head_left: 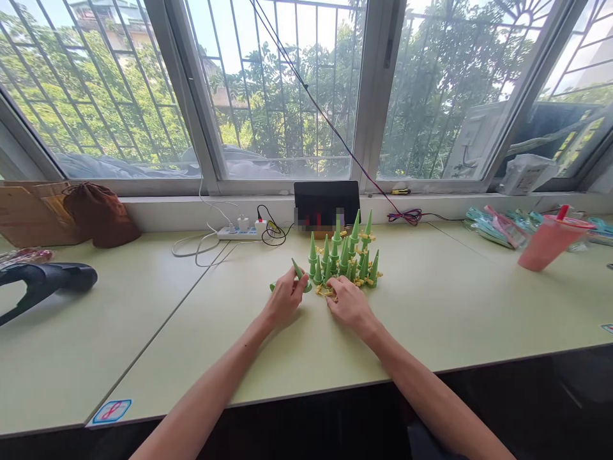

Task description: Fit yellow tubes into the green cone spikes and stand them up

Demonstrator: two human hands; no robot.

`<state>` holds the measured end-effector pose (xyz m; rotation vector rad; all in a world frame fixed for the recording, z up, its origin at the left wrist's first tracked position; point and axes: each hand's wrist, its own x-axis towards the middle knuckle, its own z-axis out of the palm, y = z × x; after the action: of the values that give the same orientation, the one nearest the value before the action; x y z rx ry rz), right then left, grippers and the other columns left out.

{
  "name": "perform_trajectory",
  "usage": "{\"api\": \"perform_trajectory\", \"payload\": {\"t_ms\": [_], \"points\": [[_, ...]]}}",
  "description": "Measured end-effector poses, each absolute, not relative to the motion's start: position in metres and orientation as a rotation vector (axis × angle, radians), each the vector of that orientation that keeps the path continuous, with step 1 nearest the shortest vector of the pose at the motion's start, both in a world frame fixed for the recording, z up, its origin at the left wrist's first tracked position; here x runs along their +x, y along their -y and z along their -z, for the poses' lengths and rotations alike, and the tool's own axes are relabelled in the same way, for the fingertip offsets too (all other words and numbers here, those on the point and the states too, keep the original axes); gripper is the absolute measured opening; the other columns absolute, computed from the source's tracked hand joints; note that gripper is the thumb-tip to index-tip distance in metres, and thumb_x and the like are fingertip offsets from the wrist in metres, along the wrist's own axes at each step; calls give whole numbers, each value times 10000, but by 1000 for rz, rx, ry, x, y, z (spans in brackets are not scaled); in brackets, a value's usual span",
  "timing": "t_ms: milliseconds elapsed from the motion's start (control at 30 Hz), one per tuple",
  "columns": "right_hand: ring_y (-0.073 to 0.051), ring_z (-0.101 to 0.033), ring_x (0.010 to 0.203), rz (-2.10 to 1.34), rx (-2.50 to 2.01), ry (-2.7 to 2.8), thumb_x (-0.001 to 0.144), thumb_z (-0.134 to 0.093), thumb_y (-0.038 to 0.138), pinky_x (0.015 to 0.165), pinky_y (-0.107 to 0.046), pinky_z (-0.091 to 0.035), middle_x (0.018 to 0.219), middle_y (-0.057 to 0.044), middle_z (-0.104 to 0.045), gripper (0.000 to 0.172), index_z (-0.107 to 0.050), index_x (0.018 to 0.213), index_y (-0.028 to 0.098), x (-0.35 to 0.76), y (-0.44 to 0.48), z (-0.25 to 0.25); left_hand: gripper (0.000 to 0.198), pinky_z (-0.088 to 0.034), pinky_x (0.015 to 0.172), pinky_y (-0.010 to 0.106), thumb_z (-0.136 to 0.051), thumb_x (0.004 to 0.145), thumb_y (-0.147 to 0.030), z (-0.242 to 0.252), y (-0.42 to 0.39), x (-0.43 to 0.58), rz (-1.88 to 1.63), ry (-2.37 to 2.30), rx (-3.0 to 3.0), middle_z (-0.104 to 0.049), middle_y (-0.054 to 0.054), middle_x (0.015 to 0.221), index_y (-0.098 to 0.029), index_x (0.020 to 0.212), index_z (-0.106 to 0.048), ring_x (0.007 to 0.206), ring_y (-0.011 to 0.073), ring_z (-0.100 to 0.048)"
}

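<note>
My left hand (283,298) is closed around a green pointed cone (297,268) with a wide brim, like a small hat, its tip leaning up and left. Another green brim (272,287) shows just behind that hand. To the right, my right hand (348,303) rests low on the table, with thumb and forefinger apart. Small yellow pieces (325,291) lie at its fingertips. Just beyond, a cluster of upright green cones (343,255) stands close together, some of them stacked, with yellow bits among them. My right hand hides the front of the cluster.
Behind the cones a dark-screened device (327,198) leans near the sill. A power strip (242,231) with cables lies to its left. A pink cup (550,243) with a straw stands right, near plastic packets (493,227). At left are a black curved object (48,284) and a brown bag (103,214).
</note>
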<state>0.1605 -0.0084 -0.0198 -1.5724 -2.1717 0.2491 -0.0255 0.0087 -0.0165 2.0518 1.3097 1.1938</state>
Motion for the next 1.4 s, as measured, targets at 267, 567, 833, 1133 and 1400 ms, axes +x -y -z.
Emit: {"api": "perform_trajectory", "payload": {"t_ms": [267,567,833,1133,1400], "points": [[-144,-580,820,-314,-1593,2219,887,-501,233,653,-251,-345,1066,-49,-521,179,-613,1026,226,162,9,23,284,-397,442,199,-459,904,-476,13,-6,-24,-1175,-1278,1956,-503,-50,602,-199,841,-457,418,88,-514],[-142,-565,804,-325,-1553,2227,905,-466,172,626,-248,-326,1035,-41,-533,194,-641,970,227,161,7,21,294,-391,448,212,-472,898,-479,16,-6,-23,-1146,-1272,1974,-526,-33,629,-189,854,-494,429,94,-511],[-117,-507,730,-311,-1495,2291,922,-434,147,564,-233,-262,955,-34,-501,202,-626,893,201,162,7,21,305,-388,441,216,-481,890,-482,14,-4,-22,-1144,-1249,1967,-554,-16,685,-183,837,-507,428,85,-501],[-101,-459,697,-315,-1420,2339,924,-427,130,567,-228,-241,929,-23,-473,200,-604,850,185,163,7,22,330,-400,435,214,-481,885,-504,13,-3,-21,-1128,-1249,1946,-554,-13,687,-182,808,-484,435,85,-504],[-80,-427,646,-281,-1346,2375,936,-424,144,558,-224,-241,900,-11,-459,209,-584,805,175,163,9,19,311,-395,413,205,-491,885,-483,14,-4,-22,-1160,-1235,1936,-543,-21,656,-180,813,-500,415,78,-495]]}}
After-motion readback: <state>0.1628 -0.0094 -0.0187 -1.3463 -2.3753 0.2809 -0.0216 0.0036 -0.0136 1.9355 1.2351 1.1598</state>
